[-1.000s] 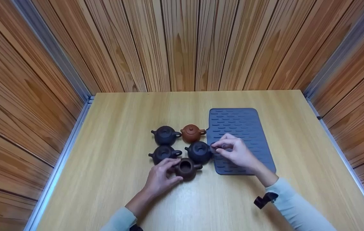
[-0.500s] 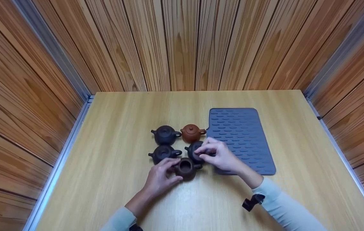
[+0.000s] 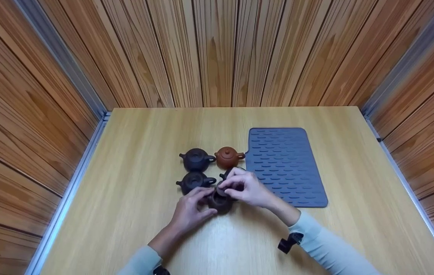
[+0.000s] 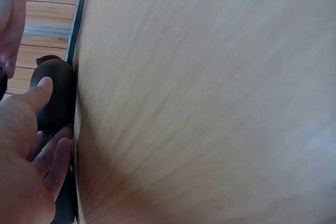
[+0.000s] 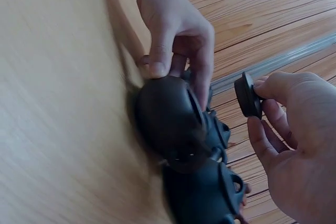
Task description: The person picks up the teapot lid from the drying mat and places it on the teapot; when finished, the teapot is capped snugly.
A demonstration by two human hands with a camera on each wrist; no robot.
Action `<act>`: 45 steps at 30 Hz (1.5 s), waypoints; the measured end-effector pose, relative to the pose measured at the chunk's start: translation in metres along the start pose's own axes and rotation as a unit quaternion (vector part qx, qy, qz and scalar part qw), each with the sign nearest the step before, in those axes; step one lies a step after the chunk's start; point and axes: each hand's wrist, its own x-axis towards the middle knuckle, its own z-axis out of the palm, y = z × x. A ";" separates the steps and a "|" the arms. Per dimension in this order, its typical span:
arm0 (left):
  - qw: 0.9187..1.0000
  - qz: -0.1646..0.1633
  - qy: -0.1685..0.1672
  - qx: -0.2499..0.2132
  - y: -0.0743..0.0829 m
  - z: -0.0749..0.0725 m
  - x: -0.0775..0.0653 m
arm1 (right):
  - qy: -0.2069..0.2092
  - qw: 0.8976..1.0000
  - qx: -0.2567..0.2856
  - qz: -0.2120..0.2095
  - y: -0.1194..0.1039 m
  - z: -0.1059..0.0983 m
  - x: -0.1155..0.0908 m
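My left hand [image 3: 190, 213] holds a small dark brown teapot [image 3: 222, 206] from its left side, thumb in front and fingers behind. The pot stands upright on the table, its mouth uncovered. Just over that mouth, my right hand [image 3: 250, 190] pinches a round dark lid [image 5: 247, 97] between thumb and fingers. In the right wrist view the lid is tilted and apart from the pot [image 5: 170, 114]. Behind my right hand a black teapot [image 3: 223, 176] is mostly hidden. In the left wrist view my left thumb [image 4: 43, 94] presses the pot's side.
Two black teapots, one farther back [image 3: 196, 160] and one nearer [image 3: 193, 183], stand left with lids on. A reddish-brown teapot [image 3: 227, 157] stands beside the farther one. A grey-blue ridged mat [image 3: 287, 164] lies to the right. Wood-plank walls [image 3: 217, 53] enclose the table [image 3: 136, 152].
My right hand has moved left from the mat's edge, past the black teapot, carrying the lid to the brown teapot's mouth. My left hand has stayed on the brown teapot.
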 end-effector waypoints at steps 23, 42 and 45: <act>1.000 -0.004 -0.004 0.002 0.000 -0.001 -0.001 | -0.016 0.997 -0.069 0.001 0.021 0.025 -0.005; 1.000 -0.008 -0.002 0.004 0.000 0.001 0.000 | -0.014 0.996 -0.081 0.015 0.023 0.025 -0.007; 1.000 -0.008 -0.004 0.005 0.001 0.000 0.000 | -0.014 0.997 -0.078 0.017 0.023 0.025 -0.008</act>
